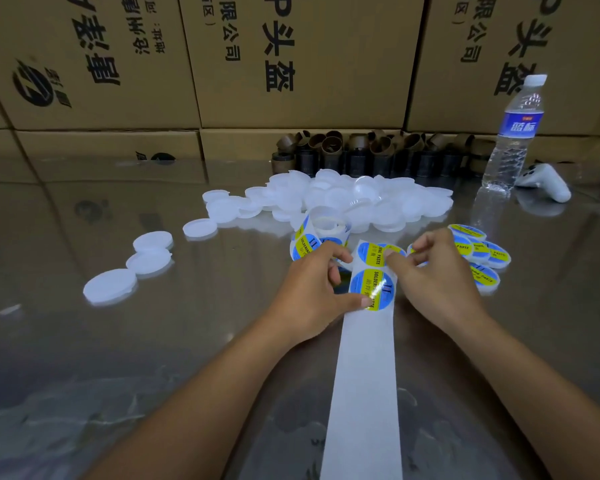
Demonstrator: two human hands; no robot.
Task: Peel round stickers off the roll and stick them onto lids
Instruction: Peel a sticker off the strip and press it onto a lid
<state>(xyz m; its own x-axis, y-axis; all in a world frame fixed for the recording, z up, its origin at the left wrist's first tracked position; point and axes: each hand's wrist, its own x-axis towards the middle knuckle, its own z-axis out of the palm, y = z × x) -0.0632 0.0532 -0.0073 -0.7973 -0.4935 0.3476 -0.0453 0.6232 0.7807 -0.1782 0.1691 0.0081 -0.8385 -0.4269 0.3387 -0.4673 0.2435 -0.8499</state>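
Low in the middle of the frame a white backing strip (361, 393) runs from the bottom edge up the shiny table (153, 341) to both of the person's hands. The left grip (312, 289) holds the strip by its left edge, fingers curled, with the thumb laid on the lower rim of the lower sticker (369, 287), a round blue label with a yellow band. Just above it on the strip sits the upper sticker (374, 254). The right grip (437, 282) pinches this one at its right edge between thumb and forefinger, the other fingers bent. Whether the edge is lifted off the backing cannot be told.

The sticker roll (323, 233) stands just above the left grip, touching the near edge of a heap of plain white lids (354, 199) in the middle of the frame. More plain lids (153, 242) lie scattered to the left, trailing toward the lower left. At the right, just beyond the right grip, lies a cluster of labelled lids (482, 252), overlapping one another.

Behind the heap, along the far edge of the table, stands a row of brown cardboard cores (361, 147). A water bottle (513, 133) stands upright at the upper right, and a white controller (548, 183) lies just beside its base. Cardboard boxes (291, 64) with black printing fill the top of the frame
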